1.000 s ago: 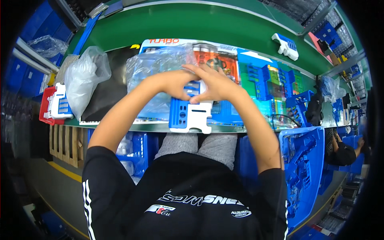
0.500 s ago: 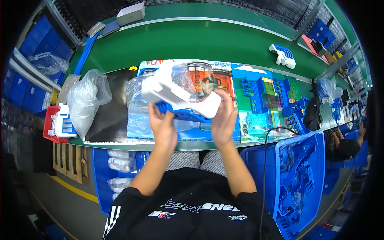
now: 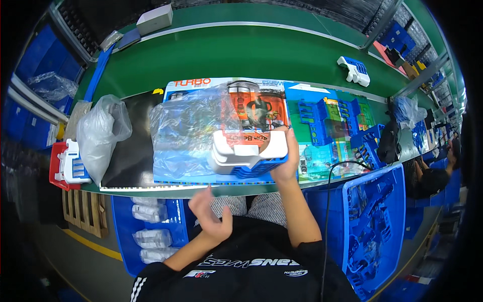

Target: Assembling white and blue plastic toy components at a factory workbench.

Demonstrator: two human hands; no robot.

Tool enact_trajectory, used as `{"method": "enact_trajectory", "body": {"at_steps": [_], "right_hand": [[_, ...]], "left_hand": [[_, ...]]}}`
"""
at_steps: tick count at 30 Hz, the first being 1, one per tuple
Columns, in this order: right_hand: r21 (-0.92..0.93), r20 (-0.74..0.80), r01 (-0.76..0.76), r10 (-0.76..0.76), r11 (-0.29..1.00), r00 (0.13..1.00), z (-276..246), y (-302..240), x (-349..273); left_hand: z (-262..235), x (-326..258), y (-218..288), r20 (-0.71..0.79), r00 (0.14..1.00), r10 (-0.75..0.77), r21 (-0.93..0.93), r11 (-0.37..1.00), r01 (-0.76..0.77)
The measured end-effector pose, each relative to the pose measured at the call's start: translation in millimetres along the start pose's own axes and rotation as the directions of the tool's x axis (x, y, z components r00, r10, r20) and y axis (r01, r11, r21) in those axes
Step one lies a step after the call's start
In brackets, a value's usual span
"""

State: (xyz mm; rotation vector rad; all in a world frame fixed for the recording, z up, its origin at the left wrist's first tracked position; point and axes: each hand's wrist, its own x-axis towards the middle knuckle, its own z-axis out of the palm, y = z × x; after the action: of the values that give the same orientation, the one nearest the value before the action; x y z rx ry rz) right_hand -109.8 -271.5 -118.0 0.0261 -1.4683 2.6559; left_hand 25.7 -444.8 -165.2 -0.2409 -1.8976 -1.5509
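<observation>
Change: half a second ago both hands held the white and blue plastic part (image 3: 247,157) above the workbench (image 3: 282,55); now the left hand (image 3: 210,214) has let go and dropped back toward the person's lap, and only the right hand (image 3: 285,157) carries the part.
Part position: raised just above the near edge of the workbench, over the clear plastic bag (image 3: 188,133) and the printed cardboard sheet (image 3: 261,108).
Long axis: runs left to right, roughly along the near edge.
Right hand: clamped on the part's right end, fingers wrapped over the top.
Left hand: open, fingers loosely spread, holding nothing, below the near edge.
Key relation: the part's free left end lies up and slightly right of the left hand, apart from it; the right hand is the nearer one.
Around: a white bag (image 3: 100,133) toward the left end, a red tray (image 3: 63,166) at the near left corner, blue bins (image 3: 375,221) to the right.
</observation>
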Motion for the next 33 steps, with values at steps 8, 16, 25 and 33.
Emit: {"method": "enact_trajectory", "body": {"at_steps": [8, 16, 25, 33], "right_hand": [[-0.818, 0.100, 0.251, -0.302, 0.517, 0.948, -45.5, 5.4, 38.7], [-0.842, 0.521, 0.515, 0.009, -0.158, 0.854, -65.5, 50.0, 66.1], [-0.719, 0.196, 0.329, -0.275, 0.612, 0.941, -53.8, -5.2, 70.5], [0.141, 0.384, 0.297, -0.328, 0.944, 0.863, 27.9, -85.5, 48.1]], "left_hand": [[30.0, 124.3, 53.1, 0.603, 0.767, 0.221, 0.373, 0.771, -0.516], [50.4, 162.5, 38.5, 0.608, 0.695, 0.384, 0.190, 0.779, -0.597], [40.0, 196.5, 32.5, 0.615, 0.719, 0.322, 0.221, 0.806, -0.549], [46.7, 194.3, 20.0, 0.603, 0.764, 0.227, 0.301, 0.823, -0.482]]}}
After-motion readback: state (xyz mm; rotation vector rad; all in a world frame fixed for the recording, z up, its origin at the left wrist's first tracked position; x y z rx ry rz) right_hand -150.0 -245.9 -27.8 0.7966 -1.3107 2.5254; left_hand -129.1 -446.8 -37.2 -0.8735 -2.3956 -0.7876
